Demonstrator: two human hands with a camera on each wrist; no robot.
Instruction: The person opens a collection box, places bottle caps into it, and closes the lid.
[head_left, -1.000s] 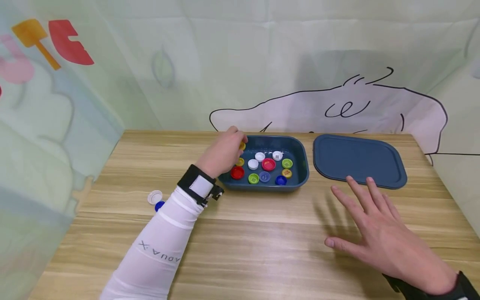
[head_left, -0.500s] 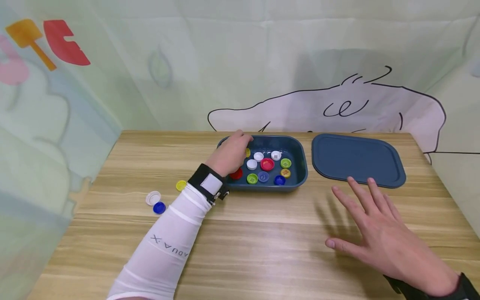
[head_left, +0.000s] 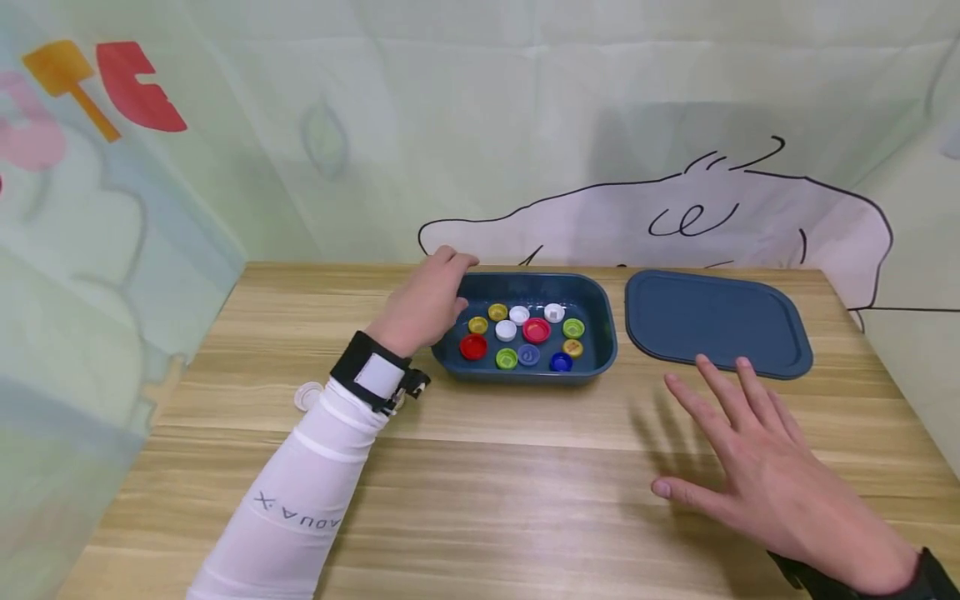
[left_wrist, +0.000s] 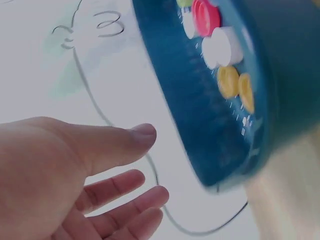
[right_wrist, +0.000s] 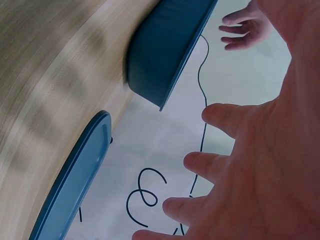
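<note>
A dark blue plastic box (head_left: 525,377) holds several bottle caps in red, white, yellow, green and blue. My left hand (head_left: 422,304) hovers by the box's left end, thumb and fingers apart, nothing between them. In the left wrist view, a yellow cap (left_wrist: 228,82) lies inside the box near the white cap (left_wrist: 227,46). My right hand (head_left: 772,475) is spread above the table at the right, fingers straight and holding nothing. The right wrist view shows its fingers pointing past the box (right_wrist: 165,45).
A dark blue lid (head_left: 716,321) lies flat on the wooden table (head_left: 510,500), right of the box. A white cap (head_left: 307,396) sits on the table at the left, partly behind the white sleeve (head_left: 285,508). A printed cloth (head_left: 487,125) hangs behind the table.
My left hand has let go of a yellow cap inside the box and drawn back to the left. The sleeve now covers the blue and yellow caps on the table. My right hand stays put.
</note>
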